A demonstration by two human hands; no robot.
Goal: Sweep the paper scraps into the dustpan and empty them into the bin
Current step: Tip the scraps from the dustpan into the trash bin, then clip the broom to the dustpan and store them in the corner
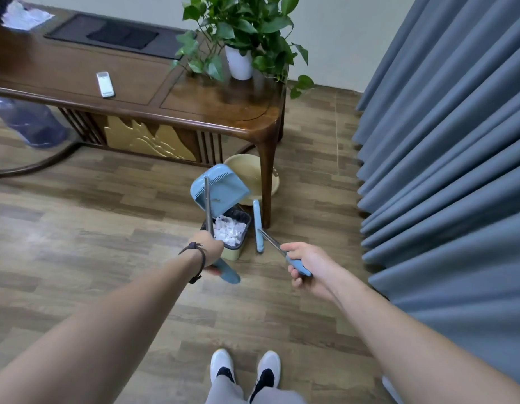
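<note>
A light blue dustpan [220, 188] is tipped mouth-down over a small bin [234, 253] with a black liner. White paper scraps [230, 231] fill the bin. My left hand [210, 249] grips the dustpan's long metal handle near its blue end. My right hand [306, 265] holds the broom's handle; the blue broom head [258, 225] hangs upright just right of the bin, beside the table leg.
A dark wooden table [130, 83] stands behind the bin with a potted plant [238, 62] and a white remote [105, 84] on it. A beige basin [247, 173] sits under the table corner. Grey-blue curtains [445, 170] hang at right. A water bottle [28, 123] lies at left.
</note>
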